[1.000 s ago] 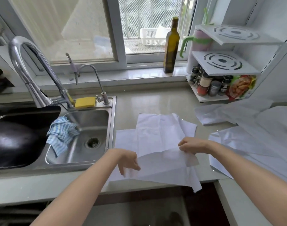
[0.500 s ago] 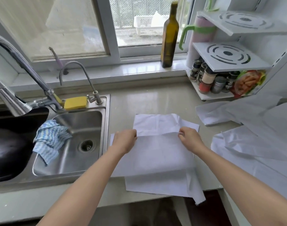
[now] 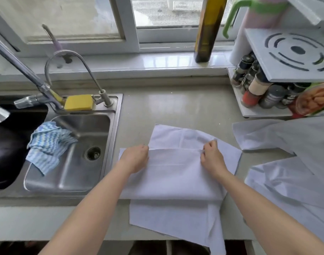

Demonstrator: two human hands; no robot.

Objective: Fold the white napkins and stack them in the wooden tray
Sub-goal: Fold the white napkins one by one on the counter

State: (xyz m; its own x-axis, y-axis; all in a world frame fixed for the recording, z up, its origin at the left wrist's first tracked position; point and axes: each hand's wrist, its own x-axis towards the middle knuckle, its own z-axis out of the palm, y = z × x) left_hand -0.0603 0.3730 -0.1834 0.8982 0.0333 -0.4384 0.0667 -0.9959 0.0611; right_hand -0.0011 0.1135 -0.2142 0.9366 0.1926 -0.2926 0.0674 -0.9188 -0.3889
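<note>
Sink [image 3: 109, 144]: left of the work area; striped blue cloth [image 3: 47, 146] draped inside, yellow sponge [image 3: 78, 102] on its rim.
Left hand [image 3: 134, 159]: fingers curled onto the folded-over edge at its left corner; the hand's back hides the grip itself.
Napkin [image 3: 176, 181]: on the surface just right of the sink, near half doubled away; another sheet below hangs off the front edge.
Right hand [image 3: 211, 159]: fingers together, pinching the same edge at the right corner.
Loose napkins [image 3: 279, 137]: piled right, unfolded.
Wooden tray: not in view.
Risk: lower sheet may slide off the overhang if dragged; uneven release would skew the fold.
</note>
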